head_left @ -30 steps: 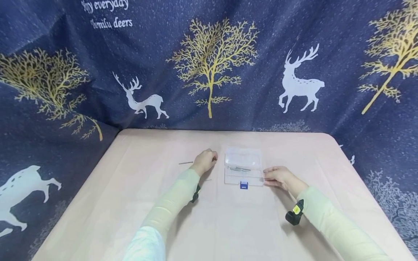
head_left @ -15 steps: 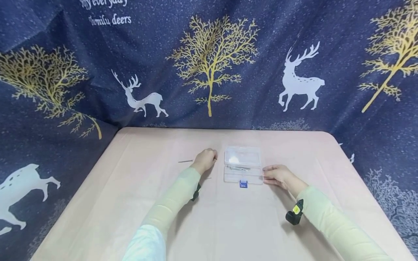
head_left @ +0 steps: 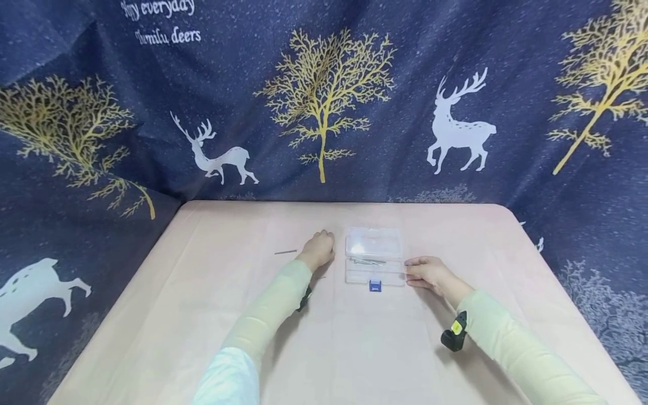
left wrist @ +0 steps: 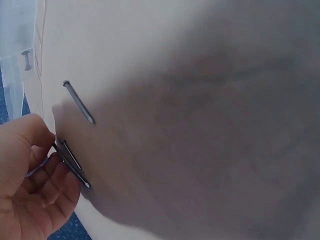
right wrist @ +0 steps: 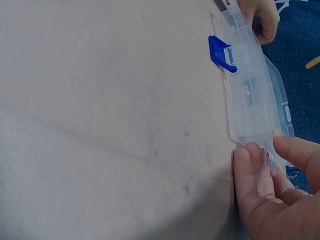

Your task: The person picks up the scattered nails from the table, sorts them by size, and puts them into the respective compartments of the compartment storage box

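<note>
My left hand (head_left: 319,250) is low over the table, left of a clear plastic storage box (head_left: 360,279). In the left wrist view its thumb and fingers pinch a nail (left wrist: 72,167). Close behind that lies a shorter-looking nail (left wrist: 73,156), and a third nail (left wrist: 79,102) rests on the cloth farther off. The box stands open, its lid (head_left: 374,245) tipped back and its blue clasp (head_left: 375,286) facing me. Several nails (head_left: 368,262) lie in the box's rear part. My right hand (head_left: 427,273) grips the box's right end, thumb on the upper edge, fingers against the side.
A pale pink cloth covers the table (head_left: 324,349). One nail (head_left: 286,252) lies left of my left hand, and a thin nail (head_left: 322,277) lies beside my left wrist. A dark blue curtain (head_left: 233,67) with deer and trees hangs behind the table's far edge.
The head view has shifted slightly. Both hands keep nearly the same places, the left beside the box and the right at its end. The box stays open.
</note>
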A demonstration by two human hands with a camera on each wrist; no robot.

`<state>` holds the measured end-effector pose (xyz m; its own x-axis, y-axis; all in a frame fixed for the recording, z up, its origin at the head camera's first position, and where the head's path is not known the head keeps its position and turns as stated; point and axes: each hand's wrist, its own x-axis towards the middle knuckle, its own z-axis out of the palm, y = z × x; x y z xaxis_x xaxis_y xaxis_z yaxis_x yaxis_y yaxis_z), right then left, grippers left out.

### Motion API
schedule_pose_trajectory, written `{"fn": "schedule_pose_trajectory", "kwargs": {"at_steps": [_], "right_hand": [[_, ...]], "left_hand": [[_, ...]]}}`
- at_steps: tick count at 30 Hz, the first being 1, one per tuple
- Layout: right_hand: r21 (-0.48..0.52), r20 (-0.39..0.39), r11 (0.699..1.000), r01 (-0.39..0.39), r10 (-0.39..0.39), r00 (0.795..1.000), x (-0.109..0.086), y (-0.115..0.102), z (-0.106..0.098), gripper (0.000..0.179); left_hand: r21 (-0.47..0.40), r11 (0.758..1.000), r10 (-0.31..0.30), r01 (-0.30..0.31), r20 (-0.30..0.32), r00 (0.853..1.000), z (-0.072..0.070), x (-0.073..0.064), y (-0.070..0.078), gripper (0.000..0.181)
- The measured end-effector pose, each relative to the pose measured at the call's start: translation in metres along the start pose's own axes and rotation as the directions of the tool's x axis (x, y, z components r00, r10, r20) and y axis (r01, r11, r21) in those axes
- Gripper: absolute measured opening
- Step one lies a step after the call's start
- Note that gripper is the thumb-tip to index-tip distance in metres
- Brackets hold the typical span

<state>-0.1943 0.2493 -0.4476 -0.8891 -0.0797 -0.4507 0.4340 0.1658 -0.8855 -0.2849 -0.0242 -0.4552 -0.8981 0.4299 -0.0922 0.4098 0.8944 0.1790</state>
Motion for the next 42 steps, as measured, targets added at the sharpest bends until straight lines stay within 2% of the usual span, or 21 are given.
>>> {"fn": "schedule_pose_trajectory", "kwargs": {"at_steps": [7, 15, 24, 27, 30, 32, 34, 37, 42], "right_hand": [[0.0, -0.008, 1.0, -0.027, 0.027, 1.0, 0.001, 0.001, 0.002, 0.048], [-0.002, -0.016, 1.0, -0.028, 0.028, 0.999, 0.002, -0.002, 0.0, 0.049], [0.005, -0.025, 1.0, -0.03, 0.03, 0.999, 0.0, -0.002, 0.002, 0.047], [0.01, -0.027, 0.999, -0.032, 0.032, 0.999, 0.0, -0.002, 0.003, 0.047], [0.007, -0.022, 1.0, -0.031, 0.031, 0.999, 0.0, -0.002, 0.003, 0.047], [0.008, -0.022, 0.999, -0.031, 0.031, 0.999, 0.001, -0.003, 0.003, 0.047], [0.01, -0.024, 0.999, -0.033, 0.034, 0.999, 0.001, -0.003, 0.003, 0.047], [0.017, -0.025, 0.999, -0.042, 0.043, 0.999, 0.001, -0.004, 0.002, 0.048], [0.012, -0.034, 0.998, -0.062, 0.062, 0.997, 0.001, -0.003, 0.002, 0.047]], "left_hand": [[-0.065, 0.998, 0.0, -0.002, -0.04, 0.999, -0.003, -0.003, -0.006, 0.023], [-0.152, 0.988, -0.044, 0.038, -0.032, 0.999, -0.008, -0.002, -0.01, 0.009], [-0.258, 0.966, -0.037, 0.023, -0.047, 0.998, -0.015, -0.006, -0.018, 0.007], [-0.327, 0.945, -0.028, 0.007, -0.059, 0.998, -0.018, -0.008, -0.021, 0.006], [-0.413, 0.911, -0.036, 0.008, -0.059, 0.998, -0.02, -0.011, -0.025, 0.008], [-0.476, 0.879, -0.051, 0.02, -0.051, 0.997, -0.021, -0.012, -0.026, 0.009], [-0.545, 0.838, -0.067, 0.036, -0.037, 0.997, -0.022, -0.013, -0.028, 0.011], [-0.647, 0.759, -0.098, 0.07, -0.008, 0.995, -0.021, -0.014, -0.029, 0.015], [-0.769, 0.625, -0.161, 0.134, 0.04, 0.986, -0.02, -0.018, -0.029, 0.018]]}}
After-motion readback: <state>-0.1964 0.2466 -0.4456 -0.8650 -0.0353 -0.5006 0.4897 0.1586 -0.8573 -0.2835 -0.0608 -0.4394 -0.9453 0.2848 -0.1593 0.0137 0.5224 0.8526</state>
